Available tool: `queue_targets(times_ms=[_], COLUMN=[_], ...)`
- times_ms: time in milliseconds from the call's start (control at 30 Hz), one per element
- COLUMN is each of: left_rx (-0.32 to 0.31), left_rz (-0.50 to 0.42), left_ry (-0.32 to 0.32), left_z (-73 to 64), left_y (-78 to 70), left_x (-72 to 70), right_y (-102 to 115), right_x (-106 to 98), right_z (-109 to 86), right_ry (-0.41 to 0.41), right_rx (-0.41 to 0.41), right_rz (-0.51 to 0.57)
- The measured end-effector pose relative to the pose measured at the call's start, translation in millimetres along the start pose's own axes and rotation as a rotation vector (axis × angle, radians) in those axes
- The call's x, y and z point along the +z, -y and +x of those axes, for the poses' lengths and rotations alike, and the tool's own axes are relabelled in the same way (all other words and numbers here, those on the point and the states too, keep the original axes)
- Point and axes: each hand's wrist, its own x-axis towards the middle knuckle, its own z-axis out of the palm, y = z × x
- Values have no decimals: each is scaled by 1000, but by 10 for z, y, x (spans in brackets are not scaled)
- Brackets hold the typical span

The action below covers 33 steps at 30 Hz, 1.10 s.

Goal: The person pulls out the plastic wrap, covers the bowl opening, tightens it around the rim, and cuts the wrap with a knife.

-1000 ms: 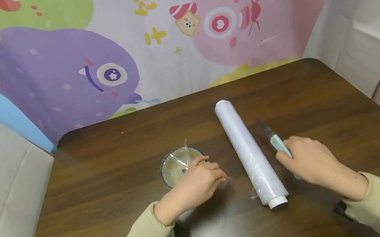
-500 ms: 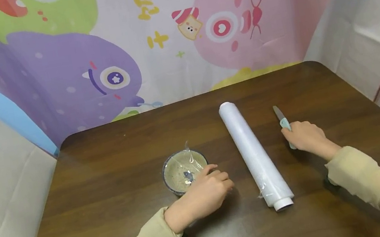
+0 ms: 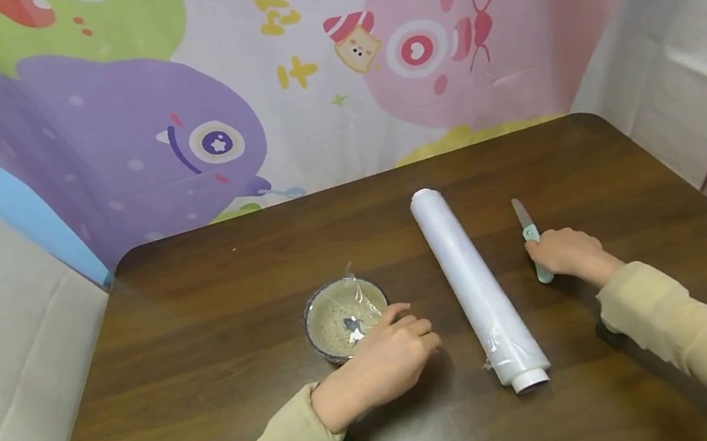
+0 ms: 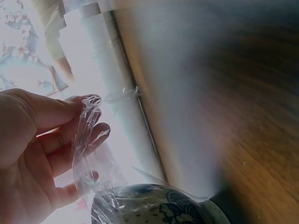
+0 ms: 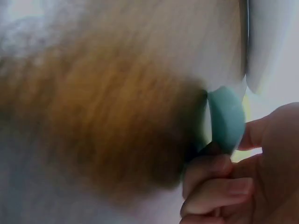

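Observation:
My left hand (image 3: 386, 355) is beside the near right rim of a small speckled bowl (image 3: 335, 317) with a blue edge. In the left wrist view its thumb and forefinger pinch crumpled cling film (image 4: 86, 140), which stretches down to the bowl's blue-patterned outside. A thin clear wisp stands up at the bowl's far rim. My right hand (image 3: 570, 254), right of the roll, holds a knife (image 3: 530, 234) by its mint-green handle. Its blade points away from me, low over or on the table. In the right wrist view the handle (image 5: 227, 119) shows between thumb and fingers.
A long white roll of cling film (image 3: 477, 286) lies slanted between the hands, a loose scrap of film at its near end. All of this is on a dark wooden table (image 3: 201, 316). Behind it hangs a cartoon-printed curtain (image 3: 326, 139).
My right hand has moved away from me and to the right of the roll, bringing the knife down toward the table. The left hand keeps its pinch beside the bowl.

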Motion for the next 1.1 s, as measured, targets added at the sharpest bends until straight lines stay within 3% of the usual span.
queue_targets(times_ms=[133, 233, 400, 533, 667, 767, 867, 967, 1100], left_rx=[1, -29, -145, -273, -424, -571, -712, -806, -848], left_rz=[-14, -97, -248, -326, -539, -750, -917, -1037, -1131], left_ry=[-13, -15, -76, -91, 26, 156, 240, 275, 279], left_z=[10, -6, -65, -129, -166, -216, -302, -378, -435], left_y=[-4, 47, 372, 769, 1132, 1321, 1399, 1410, 1399], left_x=[-16, -89, -372, -487, -378, -196, -46, 11, 7], right_y=[76, 157, 357, 644, 1067, 1377, 1582, 1692, 1756], right_x=[-17, -49, -196, -285, -209, -74, 82, 181, 232], right_z=[-42, -85, -184, -333, -513, -639, -719, -743, -709], right_ry=[-8, -68, -165, -252, -324, -240, -104, 42, 216], right_rx=[45, 76, 53, -84, -330, -487, -573, -586, -556], right_rz=[-57, -76, -106, -160, -108, -33, -8, 9, 22])
